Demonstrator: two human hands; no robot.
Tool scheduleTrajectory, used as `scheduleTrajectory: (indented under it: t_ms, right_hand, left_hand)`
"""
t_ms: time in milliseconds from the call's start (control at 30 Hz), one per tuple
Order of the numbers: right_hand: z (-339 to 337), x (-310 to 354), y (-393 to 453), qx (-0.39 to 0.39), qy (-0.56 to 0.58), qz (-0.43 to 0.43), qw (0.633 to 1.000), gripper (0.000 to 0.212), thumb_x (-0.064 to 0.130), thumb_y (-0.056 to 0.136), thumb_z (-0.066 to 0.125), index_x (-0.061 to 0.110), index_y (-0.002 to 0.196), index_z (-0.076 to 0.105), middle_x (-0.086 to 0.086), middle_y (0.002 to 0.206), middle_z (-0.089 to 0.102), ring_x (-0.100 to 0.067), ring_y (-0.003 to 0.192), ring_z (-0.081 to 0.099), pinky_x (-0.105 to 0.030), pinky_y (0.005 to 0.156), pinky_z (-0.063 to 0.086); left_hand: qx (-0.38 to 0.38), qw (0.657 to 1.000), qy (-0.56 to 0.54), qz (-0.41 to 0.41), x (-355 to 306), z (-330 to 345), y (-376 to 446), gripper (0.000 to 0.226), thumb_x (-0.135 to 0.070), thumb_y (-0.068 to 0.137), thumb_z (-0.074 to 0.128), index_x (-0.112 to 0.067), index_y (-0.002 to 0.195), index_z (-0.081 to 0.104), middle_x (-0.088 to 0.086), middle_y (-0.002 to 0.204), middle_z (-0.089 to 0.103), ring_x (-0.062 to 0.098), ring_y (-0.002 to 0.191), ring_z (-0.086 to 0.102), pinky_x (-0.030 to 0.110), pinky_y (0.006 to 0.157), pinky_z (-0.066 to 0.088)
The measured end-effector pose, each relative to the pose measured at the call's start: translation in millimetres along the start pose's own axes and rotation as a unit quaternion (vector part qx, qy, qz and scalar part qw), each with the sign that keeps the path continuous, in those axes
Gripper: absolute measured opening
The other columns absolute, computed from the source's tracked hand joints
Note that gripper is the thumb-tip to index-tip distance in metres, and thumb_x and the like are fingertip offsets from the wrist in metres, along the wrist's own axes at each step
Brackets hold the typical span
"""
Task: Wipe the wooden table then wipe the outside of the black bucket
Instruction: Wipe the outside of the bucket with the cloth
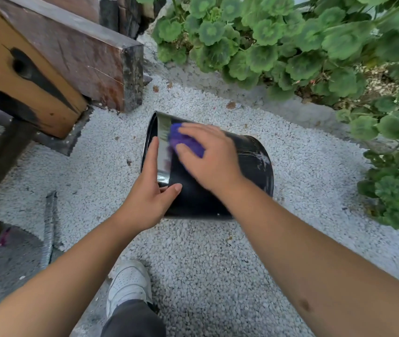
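The black bucket point(251, 166) lies tipped on its side on white gravel, its open mouth facing left. My left hand point(151, 190) grips the rim at the mouth, fingers along the edge and thumb on the outer wall. My right hand point(213, 156) presses a purple cloth point(181, 139) flat against the bucket's outer side near the rim; the hand is blurred. The wooden table point(30, 76) juts in at the upper left, with only a corner and its thick edge showing.
Green leafy plants point(302, 45) fill the upper right and right side. A dark wooden beam point(84, 54) lies behind the table corner. A metal rod point(49, 227) lies on the gravel at left. My white shoe point(128, 285) stands below the bucket.
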State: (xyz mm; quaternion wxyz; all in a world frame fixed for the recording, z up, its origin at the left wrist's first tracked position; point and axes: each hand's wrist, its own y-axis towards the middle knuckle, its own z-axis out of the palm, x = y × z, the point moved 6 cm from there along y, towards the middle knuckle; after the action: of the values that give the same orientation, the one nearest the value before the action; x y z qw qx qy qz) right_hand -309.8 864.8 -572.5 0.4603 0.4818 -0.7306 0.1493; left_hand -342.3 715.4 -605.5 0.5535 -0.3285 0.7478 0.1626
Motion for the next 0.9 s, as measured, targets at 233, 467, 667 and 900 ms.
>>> scheduleTrajectory:
  t_ms: [233,467,667,900]
  right_hand:
    - [34,8,-23,0.076,-0.153,-0.031,0.985,0.057,0.056,0.084,0.047,0.032,0.134,0.053,0.002,0.152,0.040,-0.029,0.142,0.026,-0.058,0.108,0.030]
    - [-5,-79,-23,0.052,-0.189,0.113,0.974,0.054,0.049,0.083,0.045,0.034,0.135,0.053,0.009,0.150,0.043,-0.021,0.141,0.028,-0.041,0.115,0.028]
    - [-21,-99,-27,0.003,-0.168,0.143,0.975,0.049,0.040,0.085,0.053,0.027,0.133,0.055,0.006,0.145,0.048,-0.019,0.137,0.033,-0.031,0.112,0.024]
    - [-24,-107,-37,0.107,-0.177,0.100,0.973,0.092,0.066,0.071,0.056,0.023,0.148,0.028,0.000,0.159,0.023,-0.019,0.145,0.019,-0.033,0.116,0.020]
  left_hand:
    - [0.016,1.000,-0.017,-0.020,12,-5,6,0.093,-0.008,0.089,0.060,-0.029,0.156,-0.001,-0.024,0.156,0.032,0.002,0.141,0.037,0.025,0.111,0.038]
    - [0.014,0.996,-0.033,-0.085,31,-20,-3,0.095,-0.016,0.092,0.061,-0.048,0.154,-0.003,-0.020,0.159,0.028,0.010,0.134,0.049,0.040,0.107,0.047]
    - [0.010,0.995,0.032,-0.098,28,-11,-3,0.078,-0.012,0.097,0.060,-0.047,0.143,0.007,-0.024,0.128,0.048,-0.010,0.096,0.064,0.005,0.070,0.049]
    - [0.099,0.974,0.139,-0.147,26,-30,-17,0.101,-0.017,0.088,0.071,-0.053,0.147,-0.002,0.001,0.097,0.071,0.013,0.077,0.072,0.041,0.067,0.062]
